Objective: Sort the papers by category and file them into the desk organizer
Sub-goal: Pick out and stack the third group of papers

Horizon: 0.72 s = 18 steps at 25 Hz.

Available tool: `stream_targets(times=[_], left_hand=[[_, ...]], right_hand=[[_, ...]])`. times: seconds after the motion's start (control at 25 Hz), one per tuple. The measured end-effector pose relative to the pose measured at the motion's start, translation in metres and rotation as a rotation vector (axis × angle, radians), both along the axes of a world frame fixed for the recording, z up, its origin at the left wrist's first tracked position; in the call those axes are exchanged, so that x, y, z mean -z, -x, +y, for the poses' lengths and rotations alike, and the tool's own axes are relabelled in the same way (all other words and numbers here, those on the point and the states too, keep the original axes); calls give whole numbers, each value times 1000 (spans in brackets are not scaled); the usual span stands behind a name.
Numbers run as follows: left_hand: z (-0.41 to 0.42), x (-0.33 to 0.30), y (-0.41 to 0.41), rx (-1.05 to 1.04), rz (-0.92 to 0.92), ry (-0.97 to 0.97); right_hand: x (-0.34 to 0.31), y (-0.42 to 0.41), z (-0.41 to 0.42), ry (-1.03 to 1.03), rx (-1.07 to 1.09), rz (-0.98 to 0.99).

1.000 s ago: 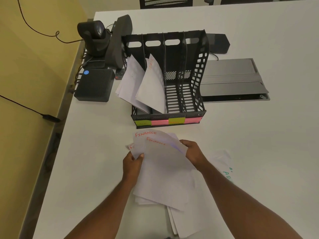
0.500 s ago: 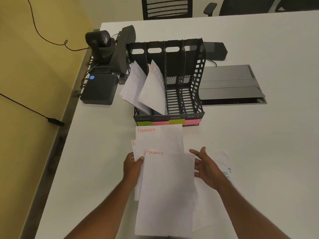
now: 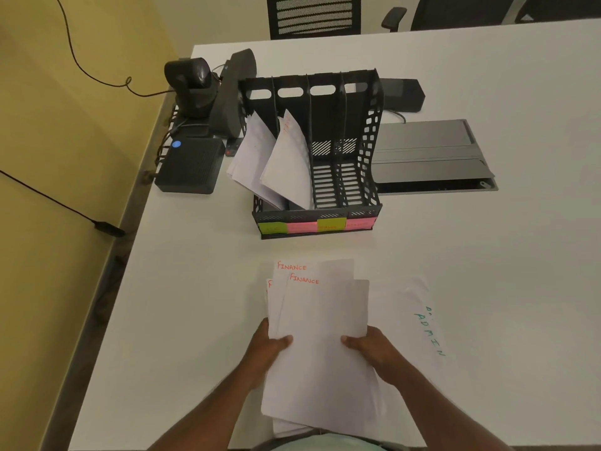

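I hold a fanned stack of white FINANCE papers [image 3: 320, 323], headed in orange, just above the table's near edge. My left hand [image 3: 266, 349] grips the stack's left edge and my right hand [image 3: 374, 351] grips its right edge. Under and to the right of the stack lies a sheet marked ADMIN [image 3: 426, 330] in green. The black desk organizer [image 3: 370, 151] stands beyond, with green and pink sticky labels along its front. Its two left slots hold leaning white sheets [image 3: 276, 161]; the two right slots show bare slatted floors.
A webcam [image 3: 192, 83], a black speaker bar [image 3: 232, 92] and a black box [image 3: 190, 166] crowd the table's left rear corner with cables. A grey cable hatch [image 3: 429, 154] is set in the table right of the organizer. Office chairs [image 3: 313, 14] stand behind.
My right hand has come back from open beside the papers to gripping the stack's right edge. Both hands slid down to the sheets' lower half and the sheets are squared closer together.
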<state>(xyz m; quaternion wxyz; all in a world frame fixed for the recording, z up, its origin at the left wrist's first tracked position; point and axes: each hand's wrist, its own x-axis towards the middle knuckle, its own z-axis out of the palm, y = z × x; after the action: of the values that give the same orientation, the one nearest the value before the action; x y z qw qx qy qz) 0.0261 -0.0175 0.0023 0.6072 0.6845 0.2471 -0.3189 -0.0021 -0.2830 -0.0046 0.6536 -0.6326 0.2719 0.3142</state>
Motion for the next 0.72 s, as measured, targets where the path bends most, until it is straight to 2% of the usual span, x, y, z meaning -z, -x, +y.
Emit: stream_targets(times=[0.08, 0.2, 0.32, 0.4, 0.48, 0.56, 0.72], left_hand=[[-5, -7, 3, -5, -36, -56], [-15, -37, -19, -199, -186, -112], [-25, -79, -49, -260, -450, -95], [-31, -95, -60, -267, -559, -53], [-36, -100, -62, -264, -581, -46], [-39, -94, -59, -225, -557, -64], [-39, -87, -59, -213, -551, -96]], right_hand=[[-11, -6, 4, 101, 6, -101], [-44, -31, 8, 228, 96, -340], [-82, -58, 10, 206, 239, -534], [-96, -70, 10, 165, 293, -634], [-98, -76, 11, 130, 308, -664], [-88, -76, 10, 77, 316, -609], [-75, -80, 12, 127, 283, -580]])
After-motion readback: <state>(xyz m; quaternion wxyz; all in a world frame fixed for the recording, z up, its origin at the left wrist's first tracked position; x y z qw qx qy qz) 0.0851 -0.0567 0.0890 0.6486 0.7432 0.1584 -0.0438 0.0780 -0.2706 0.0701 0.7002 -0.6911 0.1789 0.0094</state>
